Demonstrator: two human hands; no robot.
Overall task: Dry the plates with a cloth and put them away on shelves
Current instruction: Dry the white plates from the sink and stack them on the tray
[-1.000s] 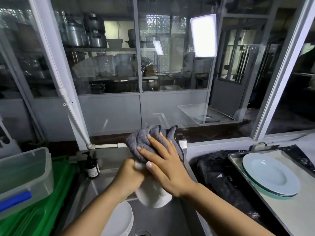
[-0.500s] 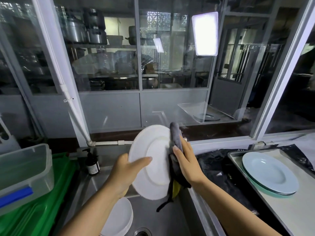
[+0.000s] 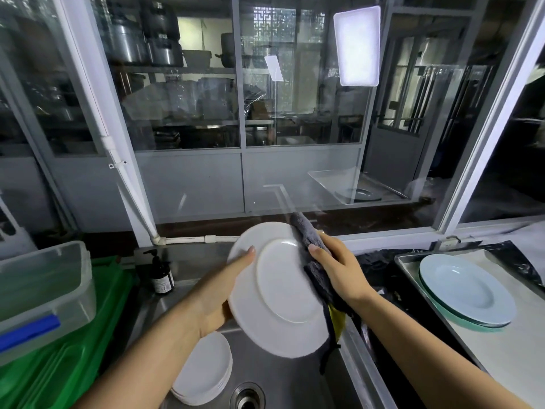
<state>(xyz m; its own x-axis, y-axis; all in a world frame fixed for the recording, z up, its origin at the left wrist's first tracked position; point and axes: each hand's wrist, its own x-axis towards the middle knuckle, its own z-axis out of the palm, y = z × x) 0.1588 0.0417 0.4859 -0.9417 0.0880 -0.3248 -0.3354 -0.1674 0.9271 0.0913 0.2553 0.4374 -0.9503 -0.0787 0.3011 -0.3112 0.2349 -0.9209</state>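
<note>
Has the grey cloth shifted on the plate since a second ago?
Yes. The grey cloth, earlier draped over the white plate's top, now sits at its right edge under the right hand, nearer the tray.

This is the washing-up area of a commercial kitchen. A deep stainless-steel sink [image 3: 283, 376] with a drain [image 3: 247, 397] sits near the camera and holds a stack of white plates [image 3: 203, 370]. Beyond a glazed partition [image 3: 188, 113] at the far side, metal shelves carry large steel stockpots [image 3: 160, 39] and other catering vessels. To the right, a metal tray [image 3: 501, 343] holds pale blue plates [image 3: 466, 287]. On the left stand green crates [image 3: 59, 364] and a clear plastic tub [image 3: 38, 287], and a pump bottle [image 3: 160, 276] stands by the sink.
</note>
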